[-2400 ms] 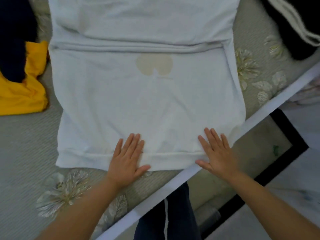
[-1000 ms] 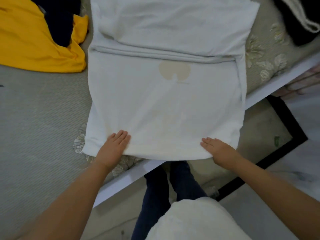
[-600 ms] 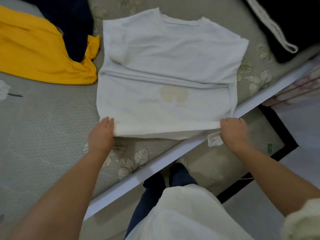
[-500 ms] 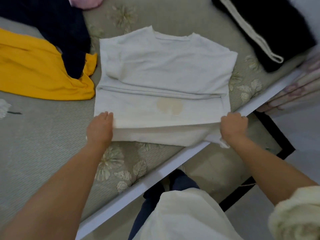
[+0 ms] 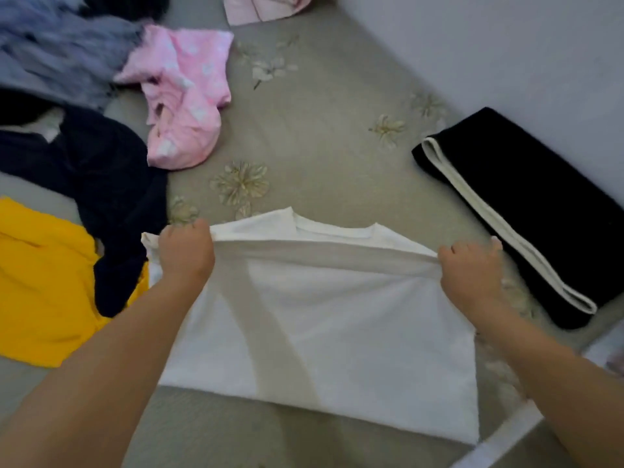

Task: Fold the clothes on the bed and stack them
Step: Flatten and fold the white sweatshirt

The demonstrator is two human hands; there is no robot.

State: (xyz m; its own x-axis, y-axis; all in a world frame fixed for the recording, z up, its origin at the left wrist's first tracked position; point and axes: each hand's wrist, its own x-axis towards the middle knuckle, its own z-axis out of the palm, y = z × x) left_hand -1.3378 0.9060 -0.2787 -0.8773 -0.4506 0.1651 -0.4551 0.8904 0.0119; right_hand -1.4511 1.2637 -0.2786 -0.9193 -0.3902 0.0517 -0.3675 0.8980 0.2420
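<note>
Your left hand (image 5: 185, 255) is curled tight around the left end of the white shirt's (image 5: 337, 332) hem, and your right hand (image 5: 471, 271) pinches the right end the same way. Between them the hem runs as a taut band, held up near the collar, so the lower half of the shirt lies doubled over the upper half. The shirt sits on the bed (image 5: 320, 136) directly in front of you, its near fold close to the bed's edge.

Left of the shirt lies a yellow garment (image 5: 40, 282), with a navy garment (image 5: 101, 184) draped partly over it. Farther back are a crumpled pink piece (image 5: 185, 103) and a grey-blue one (image 5: 57, 52). Another pale pink item (image 5: 263, 8) lies at the far edge of the view. To your right, well apart from the shirt, a folded black garment (image 5: 540, 211) with a white stripe rests beside the wall (image 5: 506, 45).
</note>
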